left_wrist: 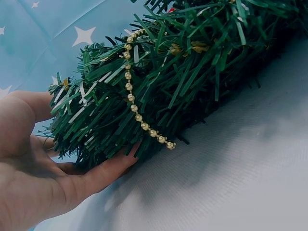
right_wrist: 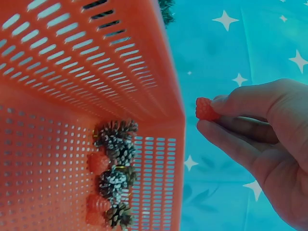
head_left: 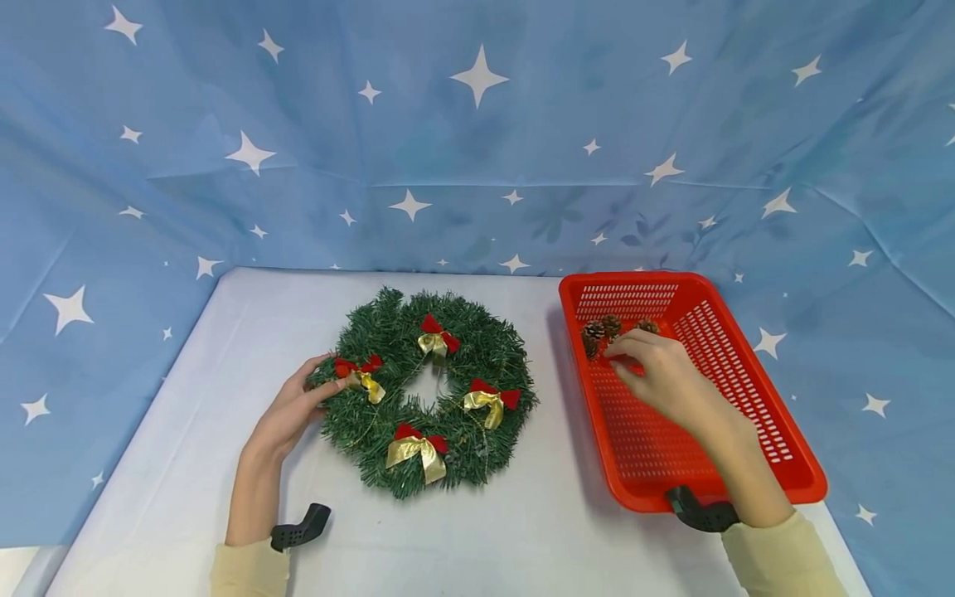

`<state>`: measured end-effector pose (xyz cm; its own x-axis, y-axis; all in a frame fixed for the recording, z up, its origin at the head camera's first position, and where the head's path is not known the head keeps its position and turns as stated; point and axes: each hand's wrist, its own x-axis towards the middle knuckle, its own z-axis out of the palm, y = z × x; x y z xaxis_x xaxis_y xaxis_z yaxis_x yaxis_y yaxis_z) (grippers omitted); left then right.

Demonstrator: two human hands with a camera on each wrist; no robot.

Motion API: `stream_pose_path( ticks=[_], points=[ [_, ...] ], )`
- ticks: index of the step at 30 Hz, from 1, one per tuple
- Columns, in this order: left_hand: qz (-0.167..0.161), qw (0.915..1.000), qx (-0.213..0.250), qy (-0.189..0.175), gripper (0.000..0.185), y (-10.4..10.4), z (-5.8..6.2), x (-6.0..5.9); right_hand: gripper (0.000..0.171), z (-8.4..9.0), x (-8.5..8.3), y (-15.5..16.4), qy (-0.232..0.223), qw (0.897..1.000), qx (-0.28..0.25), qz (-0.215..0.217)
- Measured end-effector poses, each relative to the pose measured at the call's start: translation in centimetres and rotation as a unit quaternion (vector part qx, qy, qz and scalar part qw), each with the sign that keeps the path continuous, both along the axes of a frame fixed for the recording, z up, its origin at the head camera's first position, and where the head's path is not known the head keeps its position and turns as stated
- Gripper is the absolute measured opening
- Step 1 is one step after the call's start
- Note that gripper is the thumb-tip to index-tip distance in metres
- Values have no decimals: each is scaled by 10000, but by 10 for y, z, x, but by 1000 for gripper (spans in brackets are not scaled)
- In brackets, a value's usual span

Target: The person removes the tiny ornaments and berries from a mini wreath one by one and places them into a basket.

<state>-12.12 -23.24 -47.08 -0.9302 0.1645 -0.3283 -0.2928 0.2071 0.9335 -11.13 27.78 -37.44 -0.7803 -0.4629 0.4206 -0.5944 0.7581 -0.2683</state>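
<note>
A green artificial wreath (head_left: pixel 485 332) with several red-and-gold bows lies on the white table. My left hand (head_left: pixel 287 414) grips its left edge, with thumb and fingers on either side of the branches in the left wrist view. A gold bead string (left_wrist: pixel 134 108) hangs from the wreath there. Over the red basket (head_left: pixel 642 452), my right hand (head_left: pixel 667 381) pinches a small red raspberry-shaped ornament (right_wrist: pixel 206 109) between thumb and fingertip. That ornament is not discernible in the head view. Frosted pinecones (right_wrist: pixel 114 185) and other red berry ornaments (right_wrist: pixel 98 162) lie inside the basket.
The basket's slotted walls rise around its contents on the right side of the table (head_left: pixel 455 539). Behind the table hangs a blue cloth (head_left: pixel 313 99) with white stars. A black wrist device (head_left: pixel 302 528) sits at each wrist.
</note>
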Motion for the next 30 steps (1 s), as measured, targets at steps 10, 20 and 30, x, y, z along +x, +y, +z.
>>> stream_pose_path(
  ticks=[10,20,30],
  points=[
    [1,9998,192,-30,75,0,0,0,16,-5,-12,15,-668,9967,387,-259],
    [-19,10000,43,-17,76,0,1,-1,10,-13,-24,27,-1227,9894,698,-332],
    [-44,10000,35,34,77,-2,-1,0,10,-21,-38,36,-1380,9855,981,-146]
  ],
)
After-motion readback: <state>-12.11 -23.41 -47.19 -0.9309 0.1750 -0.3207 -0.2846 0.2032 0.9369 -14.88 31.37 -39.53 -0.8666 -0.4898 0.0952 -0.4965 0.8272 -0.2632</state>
